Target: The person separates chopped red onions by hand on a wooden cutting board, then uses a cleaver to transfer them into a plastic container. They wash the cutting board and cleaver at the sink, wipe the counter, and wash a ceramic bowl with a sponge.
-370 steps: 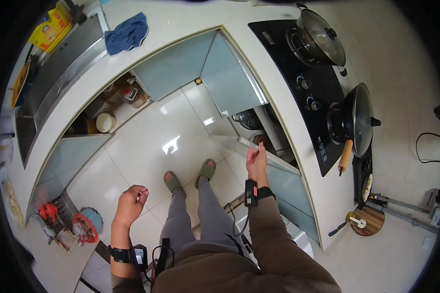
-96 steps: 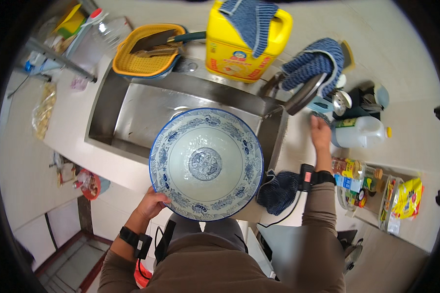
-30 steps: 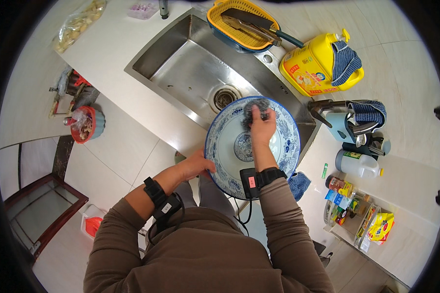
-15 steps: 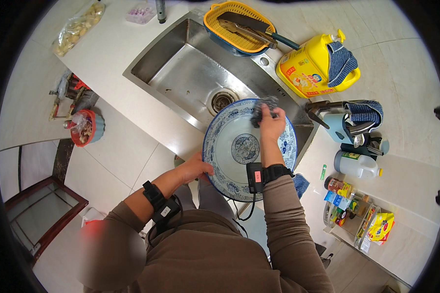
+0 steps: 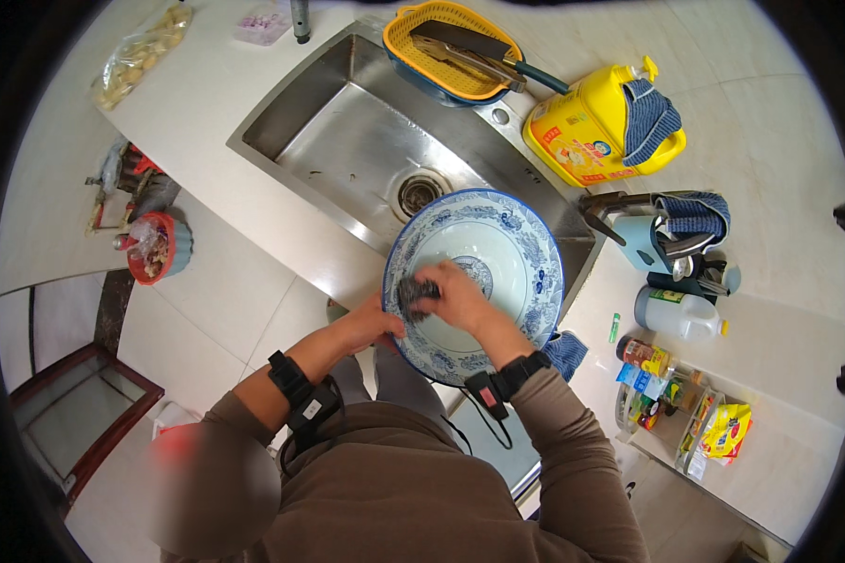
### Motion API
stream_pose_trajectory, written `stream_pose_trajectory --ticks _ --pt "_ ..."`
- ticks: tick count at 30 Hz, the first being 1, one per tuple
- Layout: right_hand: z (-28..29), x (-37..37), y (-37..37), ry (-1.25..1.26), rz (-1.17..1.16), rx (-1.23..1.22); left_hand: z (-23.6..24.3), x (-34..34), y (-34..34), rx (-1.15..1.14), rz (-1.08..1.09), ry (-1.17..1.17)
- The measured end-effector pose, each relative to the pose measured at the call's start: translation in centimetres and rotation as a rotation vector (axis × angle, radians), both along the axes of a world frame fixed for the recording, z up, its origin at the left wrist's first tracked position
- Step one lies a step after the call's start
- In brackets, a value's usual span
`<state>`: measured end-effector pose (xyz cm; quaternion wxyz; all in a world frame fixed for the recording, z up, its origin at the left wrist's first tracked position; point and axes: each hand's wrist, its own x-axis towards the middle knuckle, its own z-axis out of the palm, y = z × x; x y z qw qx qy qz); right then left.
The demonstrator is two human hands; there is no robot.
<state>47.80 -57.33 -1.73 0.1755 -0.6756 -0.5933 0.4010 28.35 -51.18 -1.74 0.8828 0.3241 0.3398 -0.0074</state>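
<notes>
A large blue-and-white patterned bowl is held over the sink's near corner, its inside facing up. My left hand is closed on its left rim, thumb over the edge and the other fingers hidden underneath. Inside the bowl, my right hand grips a dark steel wool scrubber, pressed against the left part of the wall near my left hand. The steel sink lies beyond, its drain just past the bowl's far rim.
Behind the sink stand a yellow colander with a cleaver across it and a yellow jug draped with a cloth. The faucet, a utensil holder, a white jug and a condiment rack line the right counter.
My right hand has moved the scrubber from the bowl's far right wall down to its left side. My left hand keeps its hold on the rim.
</notes>
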Motion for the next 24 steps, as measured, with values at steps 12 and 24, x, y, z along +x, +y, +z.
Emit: stream_pose_trajectory --ticks 12,24 --pt "1.9 7.2 3.9 -0.821 0.223 0.597 -0.4 -0.3 -0.2 -0.053 -0.003 0.024" --pt "4.1 8.7 -7.4 -0.925 -0.279 -0.006 -1.9 -0.4 -0.8 -0.025 0.027 -0.040"
